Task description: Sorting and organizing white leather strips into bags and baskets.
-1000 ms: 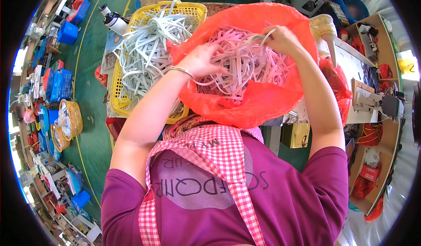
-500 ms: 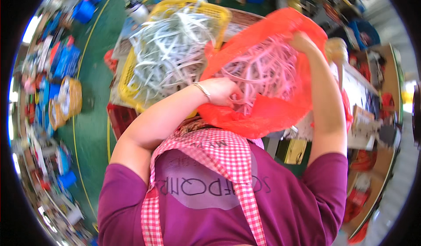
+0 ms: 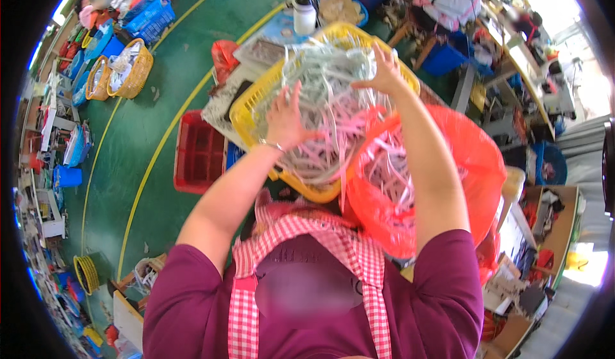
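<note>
Your two hands are over the big yellow basket [image 3: 246, 114], one on each side of the strips. Your left hand [image 3: 286, 121] is on the left side, with its fingers spread wide and its thumb poking out to the right over the strips. Your right hand [image 3: 385, 74] is up near the far right side, and its fingers are spread too, with the thumb pointing left. You are not pinching anything that I can see. I can't tell how hard your hands press on the strips, or if they press at all.

The white strips [image 3: 323, 64] lie in a messy heap in the far part of the basket. The pink strips [image 3: 343, 121] are heaped in the near part, and one long one hangs over the near edge. Right beside the basket, under your right arm, is a big red plastic bag [image 3: 474, 160]. Its mouth is open, and more strips [image 3: 389, 174] are inside it.

A red crate [image 3: 198, 157] is to the left, by the table. A white bottle [image 3: 305, 19] stands past the far left side of the basket
</note>
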Motion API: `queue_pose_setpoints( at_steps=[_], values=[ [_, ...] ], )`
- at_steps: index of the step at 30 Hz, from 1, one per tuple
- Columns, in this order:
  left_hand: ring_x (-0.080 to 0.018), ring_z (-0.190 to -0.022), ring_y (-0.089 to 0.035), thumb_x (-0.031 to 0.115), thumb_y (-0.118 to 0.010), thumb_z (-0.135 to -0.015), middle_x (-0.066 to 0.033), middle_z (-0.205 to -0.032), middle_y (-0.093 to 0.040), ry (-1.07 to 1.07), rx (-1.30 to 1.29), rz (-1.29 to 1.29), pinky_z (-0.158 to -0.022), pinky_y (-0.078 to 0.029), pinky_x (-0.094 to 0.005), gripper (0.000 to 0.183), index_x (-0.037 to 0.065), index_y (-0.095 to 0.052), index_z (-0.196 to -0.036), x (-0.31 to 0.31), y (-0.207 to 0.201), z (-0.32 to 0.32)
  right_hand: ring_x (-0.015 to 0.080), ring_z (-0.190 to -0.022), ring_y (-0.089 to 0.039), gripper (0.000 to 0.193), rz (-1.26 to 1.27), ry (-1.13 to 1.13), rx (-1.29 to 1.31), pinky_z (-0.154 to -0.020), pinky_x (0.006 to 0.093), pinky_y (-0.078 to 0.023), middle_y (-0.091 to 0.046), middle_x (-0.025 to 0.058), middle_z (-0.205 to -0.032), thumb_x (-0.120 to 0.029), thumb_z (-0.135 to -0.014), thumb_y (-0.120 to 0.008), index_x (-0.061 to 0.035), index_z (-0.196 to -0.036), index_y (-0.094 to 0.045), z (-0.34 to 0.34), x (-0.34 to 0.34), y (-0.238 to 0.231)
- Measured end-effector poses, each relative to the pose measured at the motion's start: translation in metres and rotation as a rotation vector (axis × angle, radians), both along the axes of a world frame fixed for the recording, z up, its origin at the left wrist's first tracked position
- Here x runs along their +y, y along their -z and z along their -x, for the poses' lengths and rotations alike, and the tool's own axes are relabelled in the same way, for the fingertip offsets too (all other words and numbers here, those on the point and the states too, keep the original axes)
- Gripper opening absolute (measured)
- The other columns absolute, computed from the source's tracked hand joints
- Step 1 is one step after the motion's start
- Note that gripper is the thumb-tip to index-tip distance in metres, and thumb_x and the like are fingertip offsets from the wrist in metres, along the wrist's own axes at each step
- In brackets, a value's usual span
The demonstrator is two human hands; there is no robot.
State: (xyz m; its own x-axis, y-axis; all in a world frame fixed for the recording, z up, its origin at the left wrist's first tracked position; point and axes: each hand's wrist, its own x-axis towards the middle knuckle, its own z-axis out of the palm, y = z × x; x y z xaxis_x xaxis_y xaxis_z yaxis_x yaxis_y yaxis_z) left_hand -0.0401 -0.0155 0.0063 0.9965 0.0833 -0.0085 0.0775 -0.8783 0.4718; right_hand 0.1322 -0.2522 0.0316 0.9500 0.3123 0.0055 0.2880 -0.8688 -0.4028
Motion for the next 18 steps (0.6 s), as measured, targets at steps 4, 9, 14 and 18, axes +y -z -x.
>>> queue_pose_setpoints(
  at_steps=[4,9,14,18],
  values=[
    [-0.0475,-0.138,-0.019,0.051,-0.089,-0.048,-0.0179,-0.156,-0.007,0.065,0.065,0.063,-0.101,-0.03,-0.0643,0.139,0.032,0.002,-0.151,-0.013,0.03,-0.008,0.04,-0.144,0.0,0.16,0.083,0.109,0.089,-0.115,0.0565,-0.007,-0.002,0.0269,-0.155,-0.071,-0.035,-0.084,-0.0095,-0.151,0.006,-0.046,0.02,0.058],
    [-0.0469,-0.137,-0.023,0.05,-0.089,-0.047,-0.0179,-0.156,-0.005,0.036,0.102,0.041,-0.098,-0.028,-0.0685,0.141,0.033,0.005,-0.151,-0.019,0.019,-0.028,0.0389,-0.127,-0.042,0.098,0.103,-0.116,0.151,-0.103,0.0411,-0.04,-0.039,0.0256,-0.138,-0.042,-0.054,-0.084,-0.0121,-0.137,-0.041,-0.03,0.045,0.032],
    [-0.0454,-0.135,-0.026,0.052,-0.088,-0.048,-0.0172,-0.155,-0.011,0.005,-0.047,0.112,-0.099,-0.023,-0.0677,0.14,0.027,0.002,-0.152,-0.022,-0.027,-0.04,0.034,-0.106,-0.058,0.049,-0.318,-0.195,-0.102,-0.089,0.0402,-0.048,-0.059,0.0163,-0.113,-0.014,-0.065,-0.074,-0.012,-0.112,-0.061,0.037,0.053,-0.077],
    [-0.0443,-0.138,-0.024,0.055,-0.087,-0.049,-0.0202,-0.154,-0.018,0.055,-0.148,0.22,-0.103,-0.023,-0.0642,0.143,0.015,0.003,-0.152,-0.046,-0.065,-0.055,0.029,-0.096,-0.063,0.046,-0.344,-0.224,-0.02,-0.086,0.0367,-0.05,-0.064,0.0154,-0.103,-0.01,-0.068,-0.075,-0.0072,-0.111,-0.061,0.066,0.023,-0.096]
  ],
)
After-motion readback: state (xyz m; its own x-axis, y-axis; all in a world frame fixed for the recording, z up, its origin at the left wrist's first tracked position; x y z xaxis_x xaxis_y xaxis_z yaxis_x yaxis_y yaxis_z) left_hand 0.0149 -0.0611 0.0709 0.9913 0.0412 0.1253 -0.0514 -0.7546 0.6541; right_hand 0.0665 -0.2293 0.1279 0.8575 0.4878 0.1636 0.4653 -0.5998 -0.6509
